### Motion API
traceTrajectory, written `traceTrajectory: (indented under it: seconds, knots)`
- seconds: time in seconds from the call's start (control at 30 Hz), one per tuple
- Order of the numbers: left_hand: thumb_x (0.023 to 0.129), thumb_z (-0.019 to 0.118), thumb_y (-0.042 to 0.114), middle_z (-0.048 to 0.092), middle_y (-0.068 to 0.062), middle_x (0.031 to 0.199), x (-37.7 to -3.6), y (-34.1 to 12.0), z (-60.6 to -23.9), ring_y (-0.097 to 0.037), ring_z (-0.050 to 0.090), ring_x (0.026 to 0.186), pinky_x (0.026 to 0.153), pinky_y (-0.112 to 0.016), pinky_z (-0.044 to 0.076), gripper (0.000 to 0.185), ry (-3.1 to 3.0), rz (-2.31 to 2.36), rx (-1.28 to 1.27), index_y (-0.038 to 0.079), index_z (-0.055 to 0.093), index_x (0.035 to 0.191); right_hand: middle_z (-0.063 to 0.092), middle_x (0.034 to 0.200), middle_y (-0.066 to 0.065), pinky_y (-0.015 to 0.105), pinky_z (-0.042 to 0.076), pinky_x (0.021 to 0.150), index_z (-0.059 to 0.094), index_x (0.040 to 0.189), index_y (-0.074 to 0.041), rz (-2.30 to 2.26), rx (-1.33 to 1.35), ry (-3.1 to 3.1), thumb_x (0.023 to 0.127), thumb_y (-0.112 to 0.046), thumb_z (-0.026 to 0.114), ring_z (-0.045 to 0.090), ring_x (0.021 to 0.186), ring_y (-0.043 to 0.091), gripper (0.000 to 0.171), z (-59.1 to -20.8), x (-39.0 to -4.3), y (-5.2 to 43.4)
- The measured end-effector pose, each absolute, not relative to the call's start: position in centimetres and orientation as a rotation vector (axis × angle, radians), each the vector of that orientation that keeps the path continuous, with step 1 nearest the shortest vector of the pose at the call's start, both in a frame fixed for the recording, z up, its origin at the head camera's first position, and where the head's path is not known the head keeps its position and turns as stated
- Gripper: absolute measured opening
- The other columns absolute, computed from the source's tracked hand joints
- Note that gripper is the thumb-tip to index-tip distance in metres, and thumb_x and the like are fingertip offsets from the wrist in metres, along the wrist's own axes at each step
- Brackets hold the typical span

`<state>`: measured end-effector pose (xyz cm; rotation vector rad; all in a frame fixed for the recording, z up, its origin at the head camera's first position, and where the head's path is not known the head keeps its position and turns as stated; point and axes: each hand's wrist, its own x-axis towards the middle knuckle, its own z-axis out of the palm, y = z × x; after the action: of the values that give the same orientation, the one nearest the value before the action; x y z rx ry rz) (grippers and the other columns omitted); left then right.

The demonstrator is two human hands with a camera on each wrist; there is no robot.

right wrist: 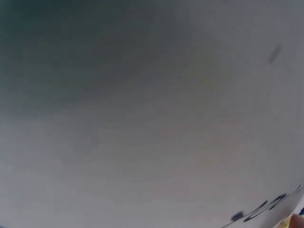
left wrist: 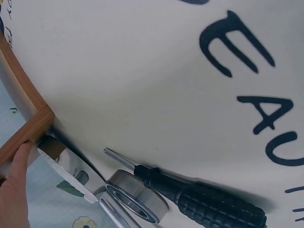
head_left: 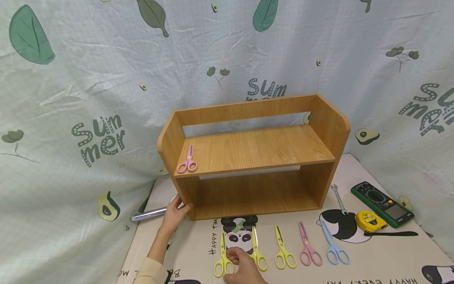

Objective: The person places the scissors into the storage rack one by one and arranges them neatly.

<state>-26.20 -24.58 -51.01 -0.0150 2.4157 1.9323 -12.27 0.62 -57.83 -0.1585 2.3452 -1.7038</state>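
Observation:
My left hand (head_left: 176, 214) rests against the lower left corner of a wooden two-level shelf (head_left: 255, 152). In the left wrist view one straight finger (left wrist: 16, 187) touches that shelf corner (left wrist: 39, 122). My right hand (head_left: 242, 265) lies over the mat at the bottom. Its thumb touches the handle of the leftmost yellow scissors (head_left: 222, 258), beside a second yellow pair (head_left: 258, 254). Whether it grips the handle is hidden. Pink scissors (head_left: 186, 161) lie on the upper shelf board at the left. The right wrist view is a blur of mat with a fingertip (right wrist: 298, 221) at the corner.
Further right lie yellow scissors (head_left: 284, 252), pink scissors (head_left: 309, 250) and blue scissors (head_left: 334, 248). A wrench (head_left: 338, 199), tape measure (head_left: 369, 221) and multimeter (head_left: 383, 204) sit at the right. By my left hand are a silver tube (head_left: 149, 214), a black-handled screwdriver (left wrist: 204, 199) and a metal ring (left wrist: 135, 200).

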Motion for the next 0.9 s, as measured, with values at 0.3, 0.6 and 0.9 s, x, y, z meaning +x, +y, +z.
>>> traceTrajectory:
  seconds: [0.3, 0.6, 0.9]
  knots:
    - [0.101, 0.061, 0.004, 0.029, -0.028, 0.167, -26.2, -24.6, -51.0, -0.052, 0.041, 0.146, 0.109, -0.064, 0.046, 0.072, 2.404, 1.948, 0.006, 0.005, 0.027, 0.164, 0.063, 0.102, 0.001, 0.037, 0.056, 0.085, 0.066, 0.114, -0.003, -1.61, -0.11, 2.449, 0.066, 0.004, 0.081, 0.059, 0.095, 0.018, 0.051, -57.5, -12.5, -0.1]
    - [0.1, 0.062, 0.004, 0.03, -0.026, 0.167, -26.1, -24.6, -51.0, -0.051, 0.04, 0.147, 0.109, -0.064, 0.045, 0.07, 2.407, 1.951, 0.004, 0.006, 0.031, 0.162, 0.064, 0.097, 0.001, 0.035, 0.056, 0.08, 0.066, 0.109, -0.003, -1.616, -0.057, 2.478, 0.056, 0.012, 0.071, 0.058, 0.089, 0.017, 0.055, -57.6, -12.7, -0.5]
    - [0.1, 0.061, 0.003, 0.03, -0.027, 0.167, -26.1, -24.5, -51.0, -0.051, 0.042, 0.145, 0.109, -0.063, 0.046, 0.07, 2.402, 1.96, 0.01, 0.005, 0.03, 0.163, 0.062, 0.098, 0.0, 0.035, 0.053, 0.081, 0.067, 0.109, -0.004, -1.542, -0.111, 2.547, 0.055, 0.009, 0.07, 0.055, 0.089, 0.016, 0.056, -57.0, -13.0, -0.7]
